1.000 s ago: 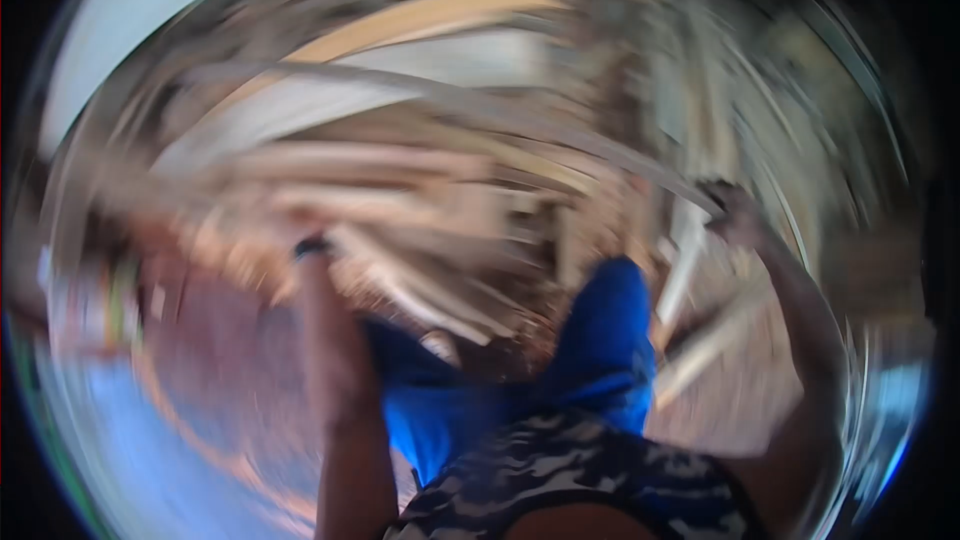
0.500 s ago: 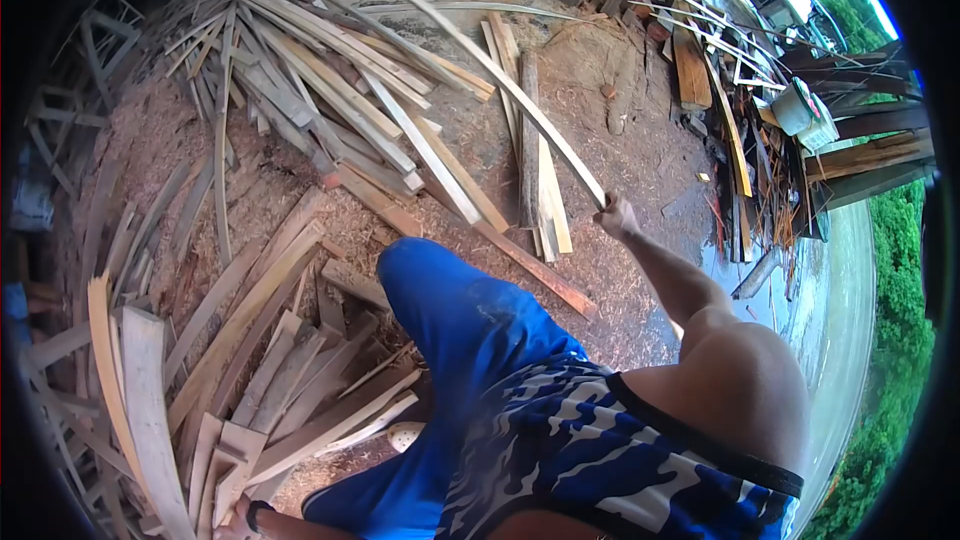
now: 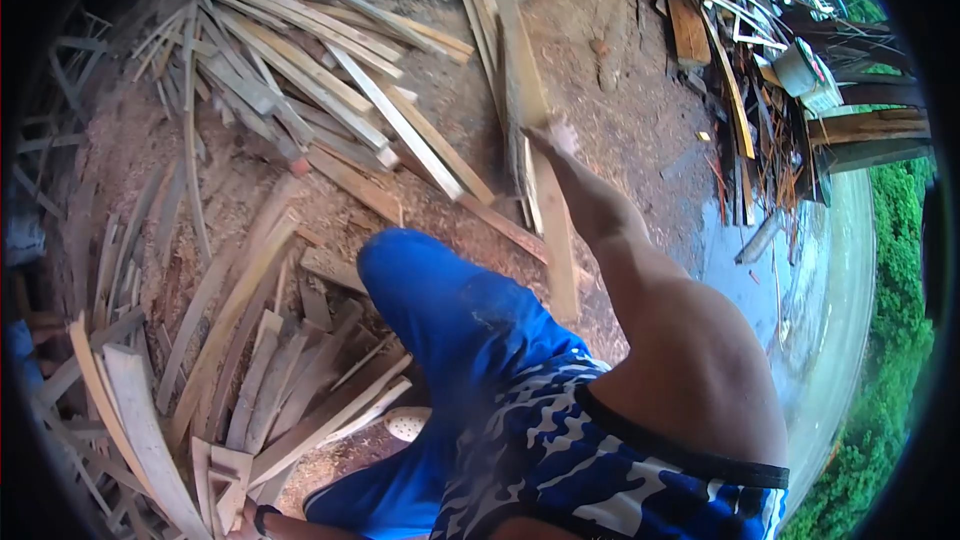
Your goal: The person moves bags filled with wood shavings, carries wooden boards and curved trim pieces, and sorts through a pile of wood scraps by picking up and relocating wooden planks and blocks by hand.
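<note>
My right hand (image 3: pixel 556 136) is closed on the edge of a long pale wooden plank (image 3: pixel 558 260), upper centre, beside other boards lying on the ground. At the bottom left, my left hand (image 3: pixel 243 522), with a black band at the wrist, is at the lower end of short boards (image 3: pixel 234 465). Its fingers are mostly cut off or hidden, so its grip cannot be made out. Between my hands is my bent knee in blue trousers.
A fanned pile of wooden strips (image 3: pixel 300 60) lies at the upper left. Stacked short boards (image 3: pixel 270 380) stand left of my legs. At the right are scrap wood, a pale bucket (image 3: pixel 798 70) and wet ground (image 3: pixel 730 270). Sawdust covers the floor.
The view has swung to show the yard at the right. My right hand has moved up and left since half a second ago, and the plank in it is now more upright in view.
</note>
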Demonstrator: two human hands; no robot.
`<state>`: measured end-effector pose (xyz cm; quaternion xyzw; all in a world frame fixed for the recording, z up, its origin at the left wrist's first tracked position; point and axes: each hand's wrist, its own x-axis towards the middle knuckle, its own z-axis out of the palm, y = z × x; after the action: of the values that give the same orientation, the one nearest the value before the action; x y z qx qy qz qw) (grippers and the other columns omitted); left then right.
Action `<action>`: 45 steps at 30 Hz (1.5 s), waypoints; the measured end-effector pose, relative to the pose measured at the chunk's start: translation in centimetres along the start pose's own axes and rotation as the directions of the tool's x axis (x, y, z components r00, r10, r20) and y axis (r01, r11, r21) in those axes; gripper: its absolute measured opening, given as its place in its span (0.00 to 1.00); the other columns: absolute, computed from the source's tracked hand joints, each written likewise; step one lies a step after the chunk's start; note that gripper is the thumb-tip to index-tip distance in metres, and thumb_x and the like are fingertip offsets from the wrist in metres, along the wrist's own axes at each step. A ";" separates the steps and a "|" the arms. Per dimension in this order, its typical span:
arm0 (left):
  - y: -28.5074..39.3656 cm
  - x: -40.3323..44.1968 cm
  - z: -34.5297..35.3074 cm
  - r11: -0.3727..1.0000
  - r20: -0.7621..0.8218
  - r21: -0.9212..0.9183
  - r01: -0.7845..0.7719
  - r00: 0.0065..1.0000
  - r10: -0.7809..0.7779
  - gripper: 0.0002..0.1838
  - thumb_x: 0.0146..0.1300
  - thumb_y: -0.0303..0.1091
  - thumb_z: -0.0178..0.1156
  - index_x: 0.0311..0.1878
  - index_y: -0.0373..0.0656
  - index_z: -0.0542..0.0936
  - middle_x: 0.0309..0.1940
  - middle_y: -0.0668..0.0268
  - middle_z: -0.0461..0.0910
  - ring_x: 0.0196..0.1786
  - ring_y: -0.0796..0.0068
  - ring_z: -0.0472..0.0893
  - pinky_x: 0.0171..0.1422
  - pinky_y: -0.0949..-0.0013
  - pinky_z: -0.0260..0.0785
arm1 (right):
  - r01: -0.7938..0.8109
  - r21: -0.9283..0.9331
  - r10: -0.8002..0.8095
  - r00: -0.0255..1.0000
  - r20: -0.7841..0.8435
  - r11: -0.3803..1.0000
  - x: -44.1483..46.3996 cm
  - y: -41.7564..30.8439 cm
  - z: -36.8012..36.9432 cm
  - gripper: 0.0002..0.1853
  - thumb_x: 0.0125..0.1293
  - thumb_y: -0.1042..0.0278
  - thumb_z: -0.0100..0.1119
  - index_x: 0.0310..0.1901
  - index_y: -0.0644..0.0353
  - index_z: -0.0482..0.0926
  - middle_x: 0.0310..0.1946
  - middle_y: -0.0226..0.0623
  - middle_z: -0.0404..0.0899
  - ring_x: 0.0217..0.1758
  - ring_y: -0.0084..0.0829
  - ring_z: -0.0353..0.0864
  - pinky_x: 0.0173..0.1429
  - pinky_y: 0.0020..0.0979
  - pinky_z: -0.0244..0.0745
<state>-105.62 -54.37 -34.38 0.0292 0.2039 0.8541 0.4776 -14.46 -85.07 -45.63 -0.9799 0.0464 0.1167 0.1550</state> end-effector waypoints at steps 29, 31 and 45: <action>-3.4 -5.7 6.4 0.991 -0.117 0.093 -0.091 0.988 0.102 0.36 0.60 0.65 0.55 0.63 0.48 0.71 0.63 0.57 0.70 0.63 0.50 0.68 0.67 0.40 0.57 | 0.868 0.476 -0.980 -0.056 -0.191 -0.142 -23.4 -29.2 -3.3 0.18 0.66 0.69 0.58 0.56 0.67 0.75 0.52 0.45 0.79 0.52 0.33 0.79 0.52 0.31 0.74; -3.3 -5.0 5.4 0.996 -0.097 0.060 -0.062 0.993 0.068 0.37 0.57 0.66 0.57 0.61 0.48 0.73 0.62 0.57 0.71 0.63 0.49 0.69 0.67 0.38 0.57 | 0.747 0.536 -0.915 -0.257 -0.312 -0.393 -36.8 -33.3 -8.8 0.15 0.65 0.74 0.60 0.52 0.66 0.77 0.42 0.42 0.83 0.43 0.26 0.81 0.49 0.28 0.73; -2.8 -6.3 7.0 0.975 -0.080 -0.222 -0.002 0.997 -0.016 0.33 0.58 0.53 0.62 0.62 0.45 0.71 0.61 0.53 0.72 0.62 0.49 0.71 0.68 0.44 0.60 | 0.736 0.270 -0.479 -0.629 0.612 -0.621 -78.2 -53.2 0.0 0.49 0.44 0.34 0.70 0.61 0.66 0.72 0.60 0.53 0.72 0.65 0.43 0.70 0.70 0.38 0.60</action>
<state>-98.24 -56.00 -28.08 -0.0599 0.1265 0.8702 0.4724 -83.43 -30.34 -11.06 -0.3929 -0.9004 0.1704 -0.0769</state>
